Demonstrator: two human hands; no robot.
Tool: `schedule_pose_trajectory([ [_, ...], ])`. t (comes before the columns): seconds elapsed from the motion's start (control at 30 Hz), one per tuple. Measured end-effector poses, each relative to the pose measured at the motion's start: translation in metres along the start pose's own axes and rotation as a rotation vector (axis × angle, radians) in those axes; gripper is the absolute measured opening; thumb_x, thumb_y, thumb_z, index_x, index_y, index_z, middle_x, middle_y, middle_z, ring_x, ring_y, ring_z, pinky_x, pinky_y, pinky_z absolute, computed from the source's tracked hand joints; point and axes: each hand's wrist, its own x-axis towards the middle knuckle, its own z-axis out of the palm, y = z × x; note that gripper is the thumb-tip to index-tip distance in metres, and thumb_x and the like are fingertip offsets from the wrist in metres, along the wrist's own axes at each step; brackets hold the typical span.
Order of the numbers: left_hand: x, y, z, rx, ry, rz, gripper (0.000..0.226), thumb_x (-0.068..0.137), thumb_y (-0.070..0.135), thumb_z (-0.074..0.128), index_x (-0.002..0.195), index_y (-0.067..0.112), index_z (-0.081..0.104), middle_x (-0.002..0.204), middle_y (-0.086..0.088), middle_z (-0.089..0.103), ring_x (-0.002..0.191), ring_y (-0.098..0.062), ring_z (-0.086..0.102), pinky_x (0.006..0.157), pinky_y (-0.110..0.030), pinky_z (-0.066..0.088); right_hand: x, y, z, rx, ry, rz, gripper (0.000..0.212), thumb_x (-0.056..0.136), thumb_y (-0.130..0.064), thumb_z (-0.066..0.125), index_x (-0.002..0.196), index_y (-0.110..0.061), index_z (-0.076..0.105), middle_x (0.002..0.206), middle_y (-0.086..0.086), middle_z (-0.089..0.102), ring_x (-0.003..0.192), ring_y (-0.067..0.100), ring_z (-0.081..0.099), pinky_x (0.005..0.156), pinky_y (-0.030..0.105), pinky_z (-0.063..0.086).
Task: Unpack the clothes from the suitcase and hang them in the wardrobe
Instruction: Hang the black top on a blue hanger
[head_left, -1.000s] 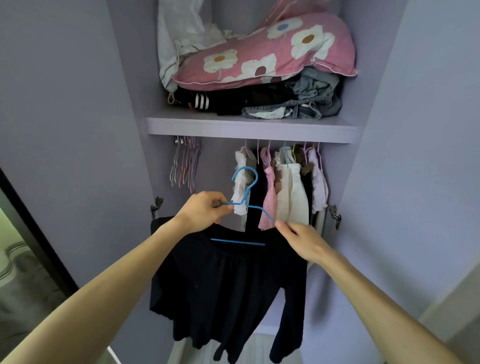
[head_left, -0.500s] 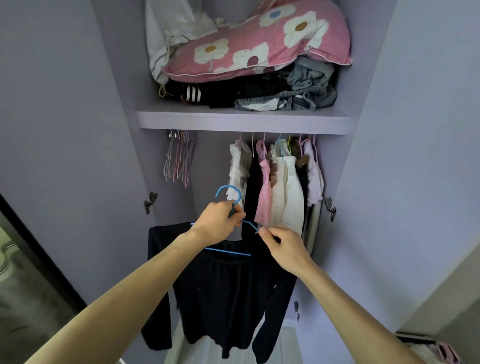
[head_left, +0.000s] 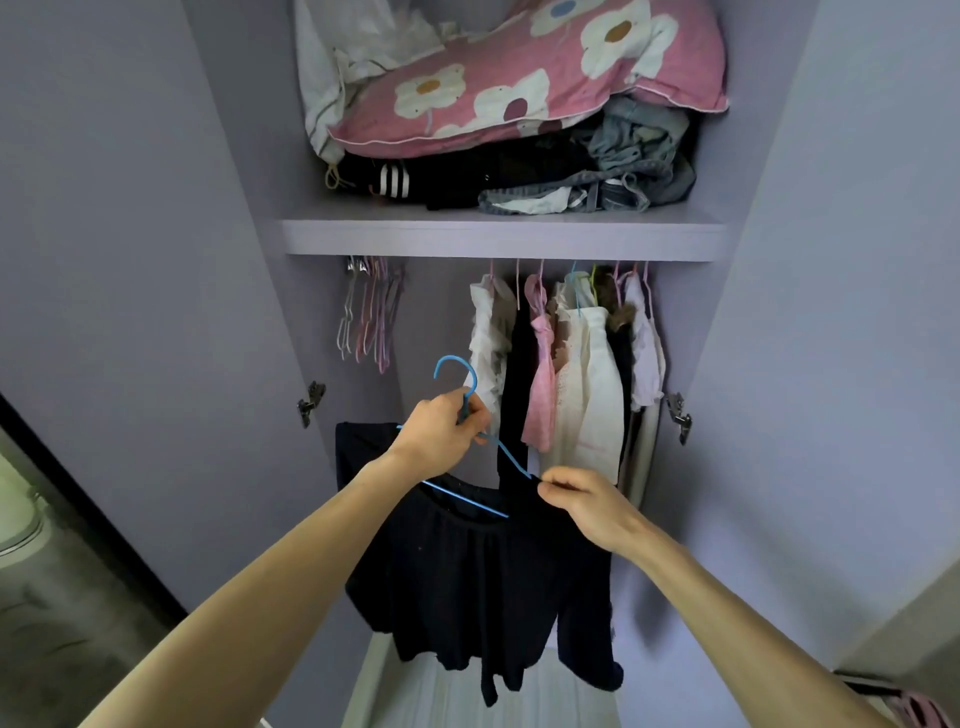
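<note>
A black long-sleeved top (head_left: 483, 582) hangs on a blue wire hanger (head_left: 457, 371) in front of the open lilac wardrobe. My left hand (head_left: 441, 431) grips the hanger's neck just below the hook. My right hand (head_left: 587, 501) pinches the top's right shoulder where the hanger's arm enters it. The hook is free, well below the rail. Several hung clothes (head_left: 566, 374), white, pink and black, fill the right half of the rail under the shelf (head_left: 498, 236).
Several empty hangers (head_left: 369, 317) bunch at the rail's left end, with a gap between them and the hung clothes. A pink flowered pillow (head_left: 524, 83) and folded clothes lie on the shelf. Door hinges (head_left: 311, 402) stick out on both sides. A suitcase corner (head_left: 914, 706) shows at bottom right.
My left hand slid from the hanger's left arm up to its neck. My right hand shifted inward along the top's right shoulder. The view tilted slightly.
</note>
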Motion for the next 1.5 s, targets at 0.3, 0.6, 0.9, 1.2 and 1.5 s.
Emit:
schedule_pose_trajectory([
  [0.3, 0.059, -0.072, -0.059, 0.394, -0.067, -0.01, 0.066, 0.097, 0.045, 0.052, 0.154, 0.024, 0.027, 0.159, -0.007, 0.027, 0.144, -0.027, 0.025, 0.116, -0.048, 0.031, 0.063, -0.044, 0.046, 0.028, 0.268, 0.126, 0.03, 0.101, -0.029, 0.047, 0.095, -0.006, 0.065, 0.078, 0.01, 0.063, 0.073, 0.02, 0.061, 0.071, 0.037, 0.049],
  [0.6, 0.161, -0.11, -0.156, 0.712, 0.276, 0.253, 0.083, 0.098, 0.042, 0.048, 0.158, 0.027, -0.007, 0.163, -0.001, -0.023, 0.152, -0.027, -0.014, 0.121, -0.056, 0.0, 0.192, -0.107, 0.073, 0.269, 0.452, 0.36, 0.019, 0.097, -0.016, 0.042, 0.103, -0.014, 0.06, 0.087, 0.003, 0.062, 0.089, 0.024, 0.064, 0.085, 0.039, 0.053],
  [0.9, 0.262, -0.165, -0.156, 0.788, 0.389, 0.258, 0.068, 0.103, 0.048, 0.02, 0.155, 0.027, -0.02, 0.161, 0.006, -0.029, 0.15, -0.019, -0.021, 0.12, -0.057, -0.008, 0.323, -0.091, 0.075, 0.351, 0.558, 0.324, 0.041, 0.095, -0.011, 0.043, 0.134, -0.003, 0.052, 0.12, 0.017, 0.062, 0.107, 0.033, 0.06, 0.082, 0.032, 0.044],
  [1.2, 0.311, -0.213, -0.123, 0.672, 0.699, 0.446, 0.066, 0.104, 0.047, 0.02, 0.155, 0.031, -0.019, 0.159, 0.011, -0.033, 0.149, -0.015, -0.024, 0.121, -0.055, -0.003, 0.421, -0.053, 0.076, 0.402, 0.726, -0.071, 0.042, 0.09, 0.0, 0.038, 0.115, -0.026, 0.06, 0.101, -0.006, 0.06, 0.084, 0.008, 0.053, 0.077, 0.022, 0.042],
  [1.5, 0.33, -0.225, -0.114, 0.647, 0.842, 0.522, 0.073, 0.101, 0.048, 0.03, 0.156, 0.031, -0.015, 0.162, 0.01, -0.026, 0.15, -0.017, -0.02, 0.121, -0.056, -0.003, 0.48, -0.049, 0.068, 0.072, 0.788, -0.035, 0.039, 0.094, 0.003, 0.04, 0.13, 0.001, 0.057, 0.113, 0.006, 0.057, 0.104, 0.023, 0.056, 0.081, 0.018, 0.042],
])
